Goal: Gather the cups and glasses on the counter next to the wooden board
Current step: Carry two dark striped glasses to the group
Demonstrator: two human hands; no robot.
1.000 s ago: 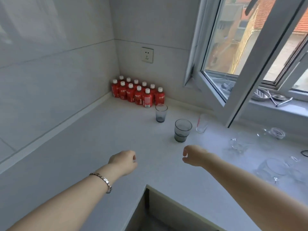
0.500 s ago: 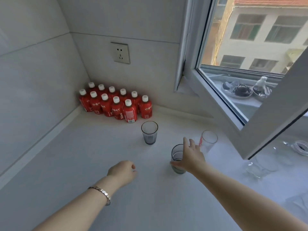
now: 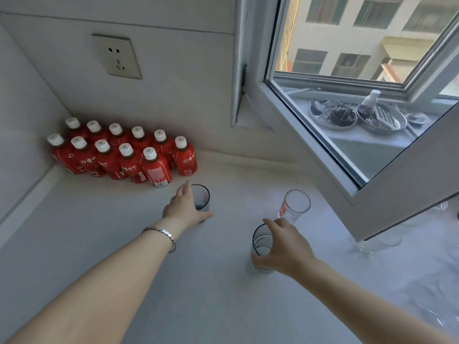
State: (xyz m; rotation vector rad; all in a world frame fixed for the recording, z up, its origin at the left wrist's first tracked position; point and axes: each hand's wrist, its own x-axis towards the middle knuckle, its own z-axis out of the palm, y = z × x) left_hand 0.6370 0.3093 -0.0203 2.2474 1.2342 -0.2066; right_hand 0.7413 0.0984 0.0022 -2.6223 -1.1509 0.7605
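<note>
The left hand wraps its fingers around a ribbed smoky-grey glass tumbler; the right hand grips a second dark-rimmed grey glass on the white counter.

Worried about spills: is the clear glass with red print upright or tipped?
Upright: the clear glass with red print stands on the white counter, rim up.

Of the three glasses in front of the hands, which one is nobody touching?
The clear glass with red print, standing nearest the window. The left hand wraps one dark-tinted glass; the right hand wraps the other.
</note>
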